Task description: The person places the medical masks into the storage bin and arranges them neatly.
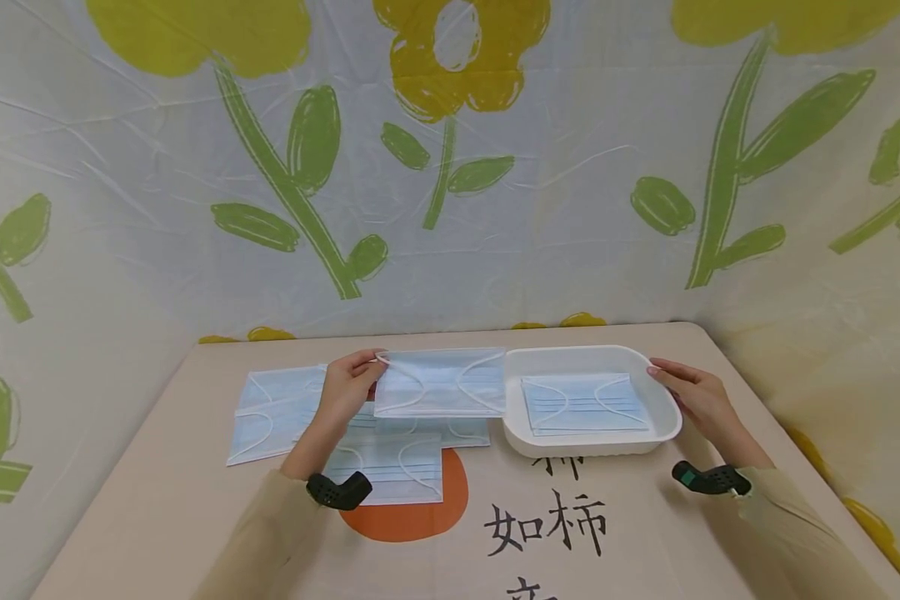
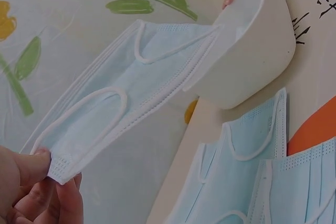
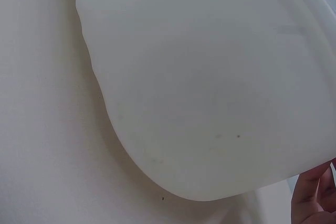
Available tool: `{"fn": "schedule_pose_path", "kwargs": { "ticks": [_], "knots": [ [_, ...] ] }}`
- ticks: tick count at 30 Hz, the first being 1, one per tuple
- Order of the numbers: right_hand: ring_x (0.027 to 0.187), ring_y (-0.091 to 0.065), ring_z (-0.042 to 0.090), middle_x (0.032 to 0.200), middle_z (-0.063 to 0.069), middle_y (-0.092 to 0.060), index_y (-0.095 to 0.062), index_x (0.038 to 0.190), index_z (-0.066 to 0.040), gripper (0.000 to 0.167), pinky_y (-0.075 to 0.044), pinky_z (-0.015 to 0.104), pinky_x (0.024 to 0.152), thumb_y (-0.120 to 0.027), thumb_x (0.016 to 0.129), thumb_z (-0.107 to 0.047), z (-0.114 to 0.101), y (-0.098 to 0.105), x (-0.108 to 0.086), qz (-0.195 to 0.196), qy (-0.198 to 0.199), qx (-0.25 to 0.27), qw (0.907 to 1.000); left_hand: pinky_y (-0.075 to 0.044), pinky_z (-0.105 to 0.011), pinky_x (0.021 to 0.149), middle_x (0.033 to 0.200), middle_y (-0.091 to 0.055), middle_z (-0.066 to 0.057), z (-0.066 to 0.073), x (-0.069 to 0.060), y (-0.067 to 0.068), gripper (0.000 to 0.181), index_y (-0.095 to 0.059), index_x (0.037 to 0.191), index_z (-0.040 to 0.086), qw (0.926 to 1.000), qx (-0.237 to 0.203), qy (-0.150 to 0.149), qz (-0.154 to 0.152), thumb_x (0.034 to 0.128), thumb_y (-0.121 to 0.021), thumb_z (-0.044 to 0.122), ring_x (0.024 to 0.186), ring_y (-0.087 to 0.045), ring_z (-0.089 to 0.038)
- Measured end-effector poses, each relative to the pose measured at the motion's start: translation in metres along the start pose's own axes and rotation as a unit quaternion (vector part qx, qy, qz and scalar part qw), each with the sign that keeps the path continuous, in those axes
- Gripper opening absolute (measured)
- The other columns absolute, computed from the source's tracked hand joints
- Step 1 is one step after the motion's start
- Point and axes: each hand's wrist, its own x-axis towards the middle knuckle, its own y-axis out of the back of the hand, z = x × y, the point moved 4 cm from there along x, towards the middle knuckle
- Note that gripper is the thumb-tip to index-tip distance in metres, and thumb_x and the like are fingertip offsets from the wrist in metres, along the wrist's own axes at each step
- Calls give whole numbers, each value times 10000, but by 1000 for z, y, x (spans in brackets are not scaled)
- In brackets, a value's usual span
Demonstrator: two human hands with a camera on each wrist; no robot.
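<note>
Currently left grip [image 1: 345, 387] pinches a mask [image 1: 441, 387] by one end, likely keeping it flat; right grip [image 1: 697, 398] pinches the tray [image 1: 581, 360] to its left, seemingly steadying it.

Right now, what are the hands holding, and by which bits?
The left hand pinches a blue mask by its left end; the right hand grips the white tray by its right rim.

From my end, the only writing I could read was on the tabletop [image 1: 161, 500]: a black 如 [image 1: 506, 531] and 柿 [image 1: 579, 523] side by side. The character above [image 1: 558, 464] was partly blocked by the white tray [image 1: 570, 357], and the one below [image 1: 531, 589] got cut off by the frame.
</note>
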Motion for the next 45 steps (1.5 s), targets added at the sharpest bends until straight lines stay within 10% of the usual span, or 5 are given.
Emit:
{"fn": "schedule_pose_path", "kwargs": {
  "ticks": [16, 45],
  "knots": [
    [839, -533, -121, 896, -310, -510, -443, 1420, -36, 700, -512, 85, 737, -643, 886, -441, -1, -1, 0, 23, -22, -80, 10000, -479, -193, 557, 960, -726, -123, 25, 9, -29, 274, -672, 1184, 49, 9983, -92, -473, -328, 927, -620, 130, 563, -511, -81],
    [831, -551, -136, 897, -308, -525, -455, 1411, -23, 682, -513, 87, 738, -659, 886, -409, 1, 0, -1, 28, 111, 155, 9998, -508, -175, 521, 904, -721, -85, 51, 13, -109, 286, -666, 1186, 61, 9945, -536, -381, -819, 915, -645, 155, 513, -511, -85]
  ]
}}
